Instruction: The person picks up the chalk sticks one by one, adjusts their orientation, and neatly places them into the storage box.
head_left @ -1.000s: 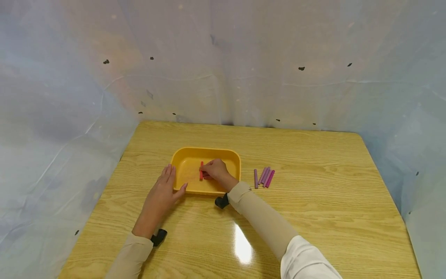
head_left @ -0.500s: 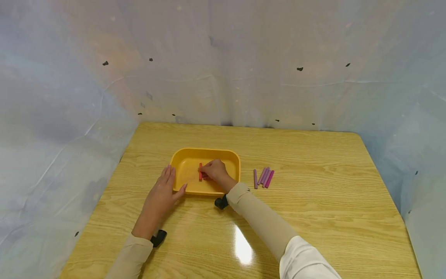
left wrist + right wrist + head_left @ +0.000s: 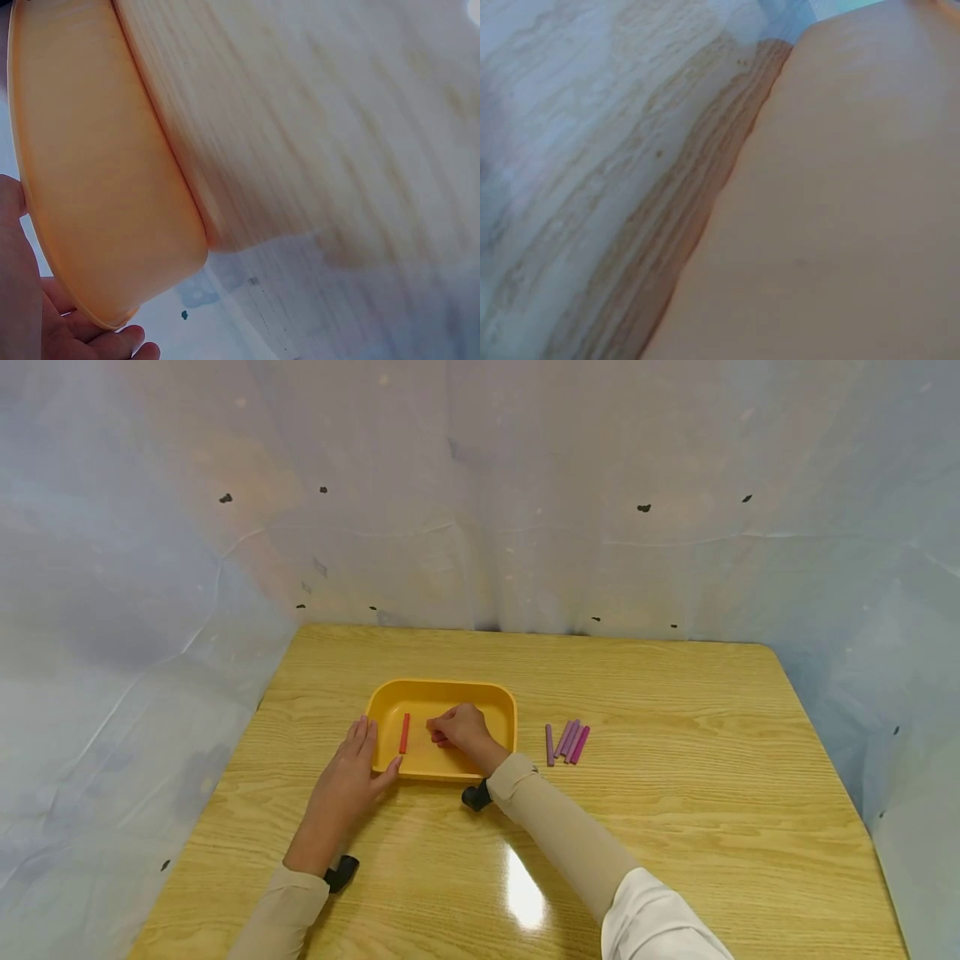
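A yellow plastic tray (image 3: 491, 772) stands on the table. At its left front corner my left hand (image 3: 348, 777) holds it, fingers along the left side and thumb over the front rim. In the left wrist view the left hand (image 3: 67, 330) is at the tray's (image 3: 105, 150) rim. One slim red stick (image 3: 405, 733), crayon-like, lies in the left part of the tray, apart from both hands. Inside the tray my right hand (image 3: 463, 727) has its fingers curled near the floor. Whether they hold anything is hidden. The right wrist view shows mostly the tray wall (image 3: 840, 195).
Several purple and magenta sticks (image 3: 567, 742) lie on the wooden table (image 3: 675, 793) right of the tray. A pale plastic sheet (image 3: 480, 552) hangs behind the table and along both sides. Each wrist carries a small black camera (image 3: 341, 872).
The red stick was at my right fingertips; it now lies farther left in the tray, away from them. My right hand stays almost in place. My left hand has not moved.
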`<control>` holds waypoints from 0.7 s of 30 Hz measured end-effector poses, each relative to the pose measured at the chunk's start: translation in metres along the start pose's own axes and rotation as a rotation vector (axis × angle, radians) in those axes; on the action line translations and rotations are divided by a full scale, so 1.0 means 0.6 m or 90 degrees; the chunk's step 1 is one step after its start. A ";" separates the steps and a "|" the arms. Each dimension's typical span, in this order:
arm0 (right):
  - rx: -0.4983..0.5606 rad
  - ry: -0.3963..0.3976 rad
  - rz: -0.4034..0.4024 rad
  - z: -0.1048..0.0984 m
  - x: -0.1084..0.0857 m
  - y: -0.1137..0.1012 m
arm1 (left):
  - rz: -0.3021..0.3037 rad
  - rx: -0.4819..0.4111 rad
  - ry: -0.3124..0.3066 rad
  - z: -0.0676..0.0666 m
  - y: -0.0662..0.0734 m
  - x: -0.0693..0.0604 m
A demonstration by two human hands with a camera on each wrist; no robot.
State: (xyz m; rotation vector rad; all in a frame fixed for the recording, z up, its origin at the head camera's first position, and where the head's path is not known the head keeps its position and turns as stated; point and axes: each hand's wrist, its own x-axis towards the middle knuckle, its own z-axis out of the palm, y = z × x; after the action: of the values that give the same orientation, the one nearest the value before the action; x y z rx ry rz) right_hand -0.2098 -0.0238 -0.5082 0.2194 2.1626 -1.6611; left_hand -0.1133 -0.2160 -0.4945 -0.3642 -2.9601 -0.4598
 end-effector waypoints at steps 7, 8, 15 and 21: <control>0.002 -0.001 0.002 0.000 0.002 0.001 | -0.004 -0.002 0.002 0.000 0.001 -0.001; 0.002 -0.001 0.002 0.000 0.002 0.001 | -0.005 -0.003 0.001 0.000 0.001 -0.001; 0.003 0.003 0.005 0.001 0.001 0.000 | -0.008 -0.006 -0.007 -0.001 0.002 0.000; 0.008 -0.001 0.003 0.000 -0.001 0.000 | -0.007 -0.005 -0.007 -0.001 0.002 0.001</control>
State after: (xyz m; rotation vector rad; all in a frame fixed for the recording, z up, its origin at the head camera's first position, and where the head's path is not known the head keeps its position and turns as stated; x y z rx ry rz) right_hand -0.2095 -0.0237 -0.5078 0.2272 2.1500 -1.6715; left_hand -0.1135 -0.2152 -0.4938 -0.3520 -2.9734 -0.4732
